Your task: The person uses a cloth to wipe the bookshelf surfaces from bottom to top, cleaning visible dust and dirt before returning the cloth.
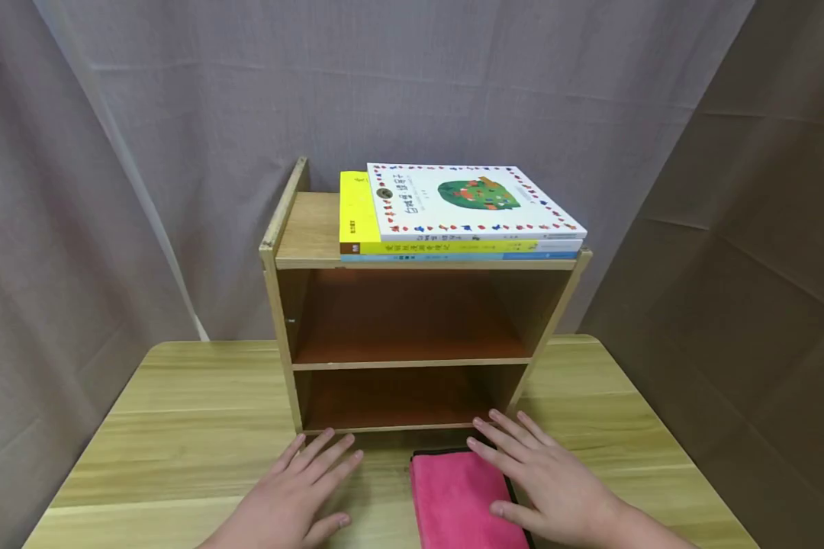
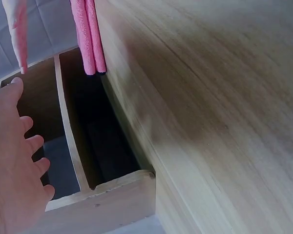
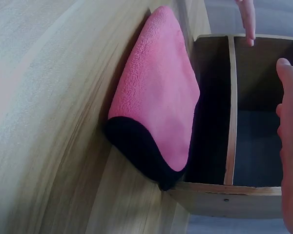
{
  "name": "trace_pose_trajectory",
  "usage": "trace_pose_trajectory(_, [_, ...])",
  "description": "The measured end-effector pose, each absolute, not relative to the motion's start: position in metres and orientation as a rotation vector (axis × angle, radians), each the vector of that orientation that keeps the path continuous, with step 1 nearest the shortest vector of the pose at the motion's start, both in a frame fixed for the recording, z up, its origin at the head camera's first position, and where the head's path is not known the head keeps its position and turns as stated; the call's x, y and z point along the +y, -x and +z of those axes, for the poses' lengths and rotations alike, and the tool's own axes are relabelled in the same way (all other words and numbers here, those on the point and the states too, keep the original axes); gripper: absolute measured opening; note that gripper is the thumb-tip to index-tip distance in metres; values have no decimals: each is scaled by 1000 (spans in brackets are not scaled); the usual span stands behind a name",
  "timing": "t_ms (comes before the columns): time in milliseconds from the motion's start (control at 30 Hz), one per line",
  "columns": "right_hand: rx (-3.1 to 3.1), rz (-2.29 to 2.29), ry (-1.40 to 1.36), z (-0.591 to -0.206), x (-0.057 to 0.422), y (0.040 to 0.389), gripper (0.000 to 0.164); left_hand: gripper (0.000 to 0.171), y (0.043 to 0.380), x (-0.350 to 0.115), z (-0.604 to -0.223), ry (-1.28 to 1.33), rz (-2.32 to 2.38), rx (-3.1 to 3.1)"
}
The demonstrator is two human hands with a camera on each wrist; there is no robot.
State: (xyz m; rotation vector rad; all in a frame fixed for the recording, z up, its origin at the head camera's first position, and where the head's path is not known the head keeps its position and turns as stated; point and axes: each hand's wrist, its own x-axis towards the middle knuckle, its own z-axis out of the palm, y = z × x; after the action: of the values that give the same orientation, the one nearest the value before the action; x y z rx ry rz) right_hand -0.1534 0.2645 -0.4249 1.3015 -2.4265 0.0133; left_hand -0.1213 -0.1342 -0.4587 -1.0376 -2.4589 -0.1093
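Observation:
Both hands are held out, palms down, in front of a small wooden shelf [image 1: 412,364]. My left hand [image 1: 295,488] has its fingers spread near the shelf's lower left corner and holds nothing. Over the right part of a folded pink cloth [image 1: 453,496] with black edging is my right hand [image 1: 542,480], its fingers straight and spread, gripping nothing. In the right wrist view the cloth [image 3: 158,92] lies on the table before the lower compartment, apart from the right hand [image 3: 292,141]. The left wrist view shows the left hand [image 2: 19,156] beside the shelf opening.
On the shelf's top board lie several stacked books: a white one [image 1: 481,202] with a green picture, a yellow one [image 1: 357,210] beneath, and blue at the bottom. The wooden table [image 1: 178,427] carries the shelf. Grey curtains [image 1: 412,76] hang behind and at both sides.

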Motion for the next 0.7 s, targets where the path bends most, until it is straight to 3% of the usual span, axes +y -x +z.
trace_pose_trajectory(700, [-2450, 46, -1328, -421, 254, 163, 82, 65, 110, -151, -451, 934, -228, -2595])
